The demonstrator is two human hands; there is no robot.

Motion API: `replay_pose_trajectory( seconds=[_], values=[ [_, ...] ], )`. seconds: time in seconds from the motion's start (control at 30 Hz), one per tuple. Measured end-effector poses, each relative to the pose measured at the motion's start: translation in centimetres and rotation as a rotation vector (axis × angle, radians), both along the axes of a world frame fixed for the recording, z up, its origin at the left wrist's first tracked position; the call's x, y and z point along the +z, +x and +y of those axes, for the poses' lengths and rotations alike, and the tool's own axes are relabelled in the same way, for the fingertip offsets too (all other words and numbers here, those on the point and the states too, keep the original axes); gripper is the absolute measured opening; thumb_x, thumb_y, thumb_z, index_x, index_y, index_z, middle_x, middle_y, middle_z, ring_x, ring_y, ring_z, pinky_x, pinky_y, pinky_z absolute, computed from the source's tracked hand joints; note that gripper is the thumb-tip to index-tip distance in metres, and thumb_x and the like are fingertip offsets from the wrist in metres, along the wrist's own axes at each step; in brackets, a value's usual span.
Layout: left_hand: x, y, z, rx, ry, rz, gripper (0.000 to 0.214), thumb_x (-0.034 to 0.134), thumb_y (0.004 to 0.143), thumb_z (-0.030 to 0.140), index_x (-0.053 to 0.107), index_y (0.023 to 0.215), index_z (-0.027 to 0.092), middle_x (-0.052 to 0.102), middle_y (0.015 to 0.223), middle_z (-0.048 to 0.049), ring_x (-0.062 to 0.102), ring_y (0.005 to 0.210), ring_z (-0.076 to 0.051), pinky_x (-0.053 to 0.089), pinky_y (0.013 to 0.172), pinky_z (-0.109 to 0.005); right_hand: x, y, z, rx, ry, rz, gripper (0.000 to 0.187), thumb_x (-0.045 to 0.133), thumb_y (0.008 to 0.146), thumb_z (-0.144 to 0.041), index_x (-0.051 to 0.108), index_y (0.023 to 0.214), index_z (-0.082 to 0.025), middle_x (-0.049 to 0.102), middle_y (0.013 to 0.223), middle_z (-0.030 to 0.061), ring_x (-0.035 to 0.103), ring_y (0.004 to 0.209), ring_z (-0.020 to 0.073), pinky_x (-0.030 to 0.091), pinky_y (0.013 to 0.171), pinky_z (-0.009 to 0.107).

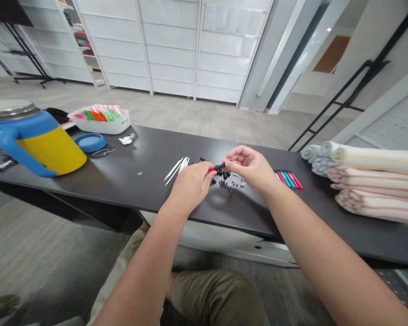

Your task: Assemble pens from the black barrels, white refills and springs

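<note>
My left hand (190,184) is closed round a red pen barrel (211,170), and my right hand (250,168) pinches a black part (220,166) at the barrel's tip. Both hands hover just above the black table (122,176). Beneath them lie several small black pen parts and springs (229,183). A fan of white refills (177,170) lies to the left of my left hand. A row of assembled coloured pens (289,179) lies to the right of my right hand.
A large yellow jug with a blue handle (37,142) stands at the left, with its blue lid (89,142) and a white tray of coloured packets (100,118) behind. Rolled striped towels (367,181) are stacked at the right. My knees are below the table edge.
</note>
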State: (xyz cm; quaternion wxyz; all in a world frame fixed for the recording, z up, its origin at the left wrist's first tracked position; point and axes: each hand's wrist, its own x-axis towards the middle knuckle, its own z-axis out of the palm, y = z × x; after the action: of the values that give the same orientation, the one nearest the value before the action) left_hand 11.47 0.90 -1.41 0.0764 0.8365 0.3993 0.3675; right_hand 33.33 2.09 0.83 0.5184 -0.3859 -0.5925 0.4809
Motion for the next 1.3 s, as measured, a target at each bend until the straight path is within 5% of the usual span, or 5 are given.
replay_pose_trajectory(
  seconds=[0.3, 0.5, 0.63, 0.83, 1.3],
  values=[
    [0.7, 0.6, -0.7, 0.109, -0.099, 0.136, 0.024, 0.047, 0.107, 0.041, 0.061, 0.102, 0.023, 0.075, 0.095, -0.0055, 0.07, 0.083, -0.023, 0.041, 0.066, -0.031, 0.6, -0.5, -0.5, 0.034, -0.002, -0.056, 0.042, 0.093, 0.072, -0.05, 0.068, 0.093, -0.022, 0.075, 0.09, 0.0028, 0.073, 0.081, 0.0164, 0.062, 0.079, 0.032],
    [0.9, 0.5, -0.9, 0.201, -0.132, 0.166, 0.029, 0.04, 0.109, 0.044, 0.06, 0.103, 0.024, 0.071, 0.08, -0.0049, 0.07, 0.075, -0.025, 0.035, 0.061, -0.03, 1.2, 2.4, 1.0, -0.34, 0.148, -0.078, 0.043, 0.074, 0.085, -0.066, 0.065, 0.088, -0.024, 0.069, 0.078, 0.0007, 0.06, 0.06, 0.0131, 0.053, 0.057, 0.028],
    [0.9, 0.0, -0.9, 0.232, -0.103, 0.174, 0.033, 0.035, 0.109, 0.046, 0.06, 0.105, 0.025, 0.069, 0.077, -0.0046, 0.068, 0.073, -0.025, 0.034, 0.061, -0.03, 1.8, 4.8, 1.5, -0.568, 0.204, -0.539, 0.037, 0.064, 0.094, -0.057, 0.07, 0.087, -0.021, 0.063, 0.067, -0.0006, 0.049, 0.053, 0.0121, 0.037, 0.052, 0.027],
    [0.7, -1.3, -0.8, 0.305, -0.055, 0.252, 0.037, 0.033, 0.109, 0.048, 0.057, 0.093, 0.025, 0.067, 0.074, -0.0052, 0.064, 0.065, -0.025, 0.028, 0.059, -0.032, 1.6, 5.4, 1.6, -0.484, 0.166, -1.164, 0.018, 0.066, 0.093, -0.036, 0.079, 0.094, -0.022, 0.077, 0.087, 0.003, 0.067, 0.079, 0.0197, 0.044, 0.072, 0.031],
    [0.7, -1.8, -0.7, 0.251, -0.135, 0.146, 0.043, 0.037, 0.108, 0.05, 0.049, 0.077, 0.024, 0.062, 0.068, -0.0033, 0.062, 0.067, -0.023, 0.029, 0.06, -0.031, 0.3, 7.3, 2.4, -0.536, 0.069, -1.379, 0.021, 0.065, 0.092, -0.034, 0.083, 0.095, -0.025, 0.081, 0.096, 0.0077, 0.07, 0.091, 0.0245, 0.051, 0.082, 0.032]
  ],
)
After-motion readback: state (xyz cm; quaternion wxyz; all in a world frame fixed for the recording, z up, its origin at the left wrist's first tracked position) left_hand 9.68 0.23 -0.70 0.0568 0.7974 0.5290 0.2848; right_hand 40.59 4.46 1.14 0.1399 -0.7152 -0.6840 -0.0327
